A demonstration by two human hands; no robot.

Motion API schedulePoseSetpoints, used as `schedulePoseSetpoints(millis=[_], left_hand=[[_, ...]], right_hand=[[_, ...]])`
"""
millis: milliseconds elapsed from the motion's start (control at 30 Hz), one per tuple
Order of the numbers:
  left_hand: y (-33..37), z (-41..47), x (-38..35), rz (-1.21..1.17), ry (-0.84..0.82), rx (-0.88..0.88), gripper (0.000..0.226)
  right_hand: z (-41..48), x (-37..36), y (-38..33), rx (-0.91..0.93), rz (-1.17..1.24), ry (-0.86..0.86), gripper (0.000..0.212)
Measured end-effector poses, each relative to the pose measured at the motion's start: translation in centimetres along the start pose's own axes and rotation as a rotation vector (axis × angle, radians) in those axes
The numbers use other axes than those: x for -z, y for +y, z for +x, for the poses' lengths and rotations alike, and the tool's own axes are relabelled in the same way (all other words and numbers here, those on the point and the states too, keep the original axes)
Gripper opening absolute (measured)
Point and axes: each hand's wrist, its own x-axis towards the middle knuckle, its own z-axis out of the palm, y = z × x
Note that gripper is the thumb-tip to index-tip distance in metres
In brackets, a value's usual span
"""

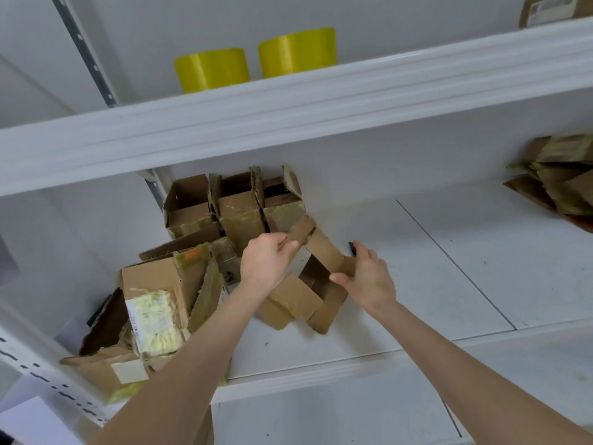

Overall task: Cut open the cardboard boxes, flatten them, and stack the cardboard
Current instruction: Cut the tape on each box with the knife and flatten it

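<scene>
We are holding a small opened box (pixel 316 293) between both hands on the white shelf (pixel 433 284), near its middle and a little in from the front edge. Our left hand (pixel 268 258) is gripping the box's far flap (pixel 301 232), with fingers and thumb pinching the flap's left end, so the box is hanging just right of and below that hand. Our right hand (pixel 369 281) is closing on the box's right edge, its thumb reaching in toward the opening and its fingers curling behind the cardboard. A small black thing (pixel 352 248) is sticking up just above those fingers; we cannot tell what it is or whether the hand is holding it.

The box's open mouth is facing up toward us. Its long side is running from the shelf's front edge toward the back wall (pixel 385 162), leaning slightly left at the far end, with the near corner touching the shelf.

Three open boxes (pixel 237 210) are standing against the wall just behind the left hand, a heap of boxes (pixel 150 303) is lying to the left, and flattened cardboard (pixel 561 181) is sitting well apart at the far right.
</scene>
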Motion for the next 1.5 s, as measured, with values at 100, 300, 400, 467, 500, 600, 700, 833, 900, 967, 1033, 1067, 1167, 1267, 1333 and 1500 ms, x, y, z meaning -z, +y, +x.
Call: schedulePoseSetpoints(millis=[100, 300, 400, 467, 500, 600, 700, 833, 900, 967, 1033, 1067, 1167, 1267, 1333, 1500], left_hand=[[1.5, -0.7, -0.4, 0.114, 0.011, -0.199, 0.040], [1.5, -0.4, 0.6, 0.175, 0.103, -0.198, 0.023], [0.4, -0.6, 0.2, 0.165, 0.207, -0.157, 0.041], [-0.1, -1.0, -0.9, 0.056, 0.196, 0.018, 0.078], [-0.2, -1.1, -1.3, -0.070, 0.154, 0.160, 0.095], [-0.9, -1.4, -2.5, -0.360, 0.028, 0.424, 0.113], [-1.8, -1.4, -2.9, -0.285, -0.014, 0.380, 0.081], [-2.6, -2.0, -2.4, -0.400, -0.163, 0.177, 0.038], [-3.2, -2.7, -2.1, -0.455, -0.249, 0.107, 0.043], [-3.7, -3.4, -1.6, -0.441, -0.294, -0.009, 0.047], [-3.9, -3.6, -1.2, -0.373, -0.324, -0.132, 0.049], [-4.0, -3.5, -1.1, -0.324, -0.344, -0.176, 0.048], [-4.6, -3.5, -1.4, -0.273, -0.468, -0.194, 0.046], [-4.9, -4.0, -2.2, -0.371, -0.363, 0.055, 0.077], [-4.8, -3.7, -2.3, -0.540, -0.160, 0.426, 0.096], [-6.4, -1.9, -3.4, -0.750, 0.002, 0.760, 0.040]], right_hand=[[-0.3, 0.7, -1.4, 0.091, -0.331, 0.026, 0.083], [-0.3, 2.2, -1.4, 0.116, 0.026, 0.036, 0.023], [-0.3, 2.4, -1.2, 0.063, 0.226, 0.081, 0.034], [-0.5, 2.4, -1.3, 0.072, 0.267, 0.153, 0.039], [-0.5, 2.5, -1.2, 0.082, 0.289, 0.173, 0.038], [-0.8, 2.3, -1.1, 0.104, 0.366, 0.150, 0.033], [-1.0, 1.7, -0.7, 0.080, 0.531, 0.104, 0.027], [-0.4, 2.6, 0.4, -0.167, 1.072, 0.045, 0.017], [0.2, 3.4, 1.4, -0.244, 1.223, -0.081, 0.018], [0.6, 4.4, 2.7, -0.284, 1.315, -0.244, 0.029], [1.1, 5.3, 3.7, -0.336, 1.382, -0.366, 0.047], [1.3, 5.5, 4.0, -0.352, 1.354, -0.389, 0.054], [1.5, 4.8, 3.6, -0.350, 1.139, -0.298, 0.034], [1.6, 3.5, 3.1, -0.386, 1.134, -0.194, 0.028], [1.4, 2.7, 2.8, -0.408, 1.188, -0.215, 0.026], [1.5, -0.2, 2.4, -0.446, 0.991, -0.308, 0.027]])
